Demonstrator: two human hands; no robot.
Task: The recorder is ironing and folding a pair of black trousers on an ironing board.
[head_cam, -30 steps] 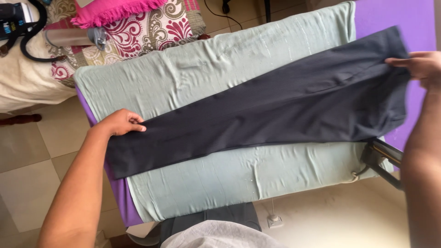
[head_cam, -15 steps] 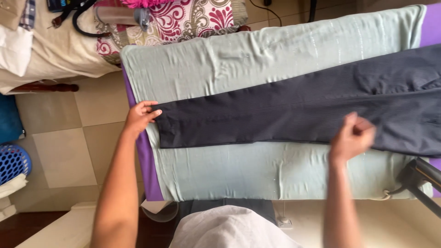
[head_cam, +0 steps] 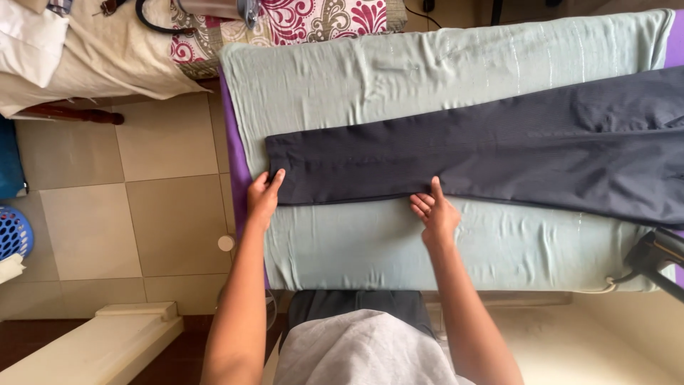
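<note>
The dark grey trousers (head_cam: 484, 160) lie flat along the pale green cloth (head_cam: 427, 246) that covers the board, one leg stretched out so the fabric sits smooth. The left hand (head_cam: 263, 196) rests at the hem corner, fingers loosely spread and pressing the near edge down; it seems to pin the end in place, not grip it. The right hand (head_cam: 434, 214) lies further along the same near edge, fingers extended and flat, tips touching the seam line as if squaring it; it holds nothing. Beyond both hands the rest of the leg widens away to the right. Just left of the left hand a purple underlay (head_cam: 239, 178) shows at the board's end. Far off to the right, a dark handle (head_cam: 659, 257) juts in.
</note>
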